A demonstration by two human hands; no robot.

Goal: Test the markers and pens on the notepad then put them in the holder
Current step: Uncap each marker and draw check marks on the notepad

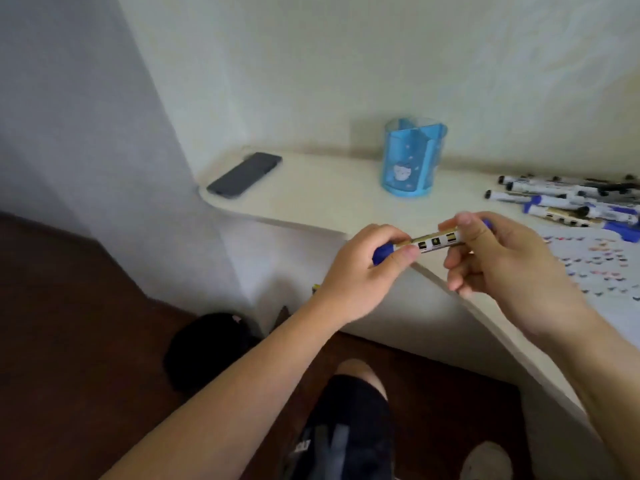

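I hold a white marker (435, 242) with a blue cap level over the desk's front edge. My left hand (360, 275) grips the blue cap end, and my right hand (495, 258) pinches the other end of the barrel. A blue translucent holder (412, 157) with a cartoon figure stands upright on the desk behind my hands. A pile of several markers and pens (568, 202) lies at the right edge of the view. The notepad (595, 261), patterned with small shapes, lies at the right, partly behind my right hand.
A dark phone (244, 174) lies at the desk's left end near the wall. The cream desk (311, 199) has a curved front edge. Below are a dark floor, a black object (207, 348) and my leg in dark shorts.
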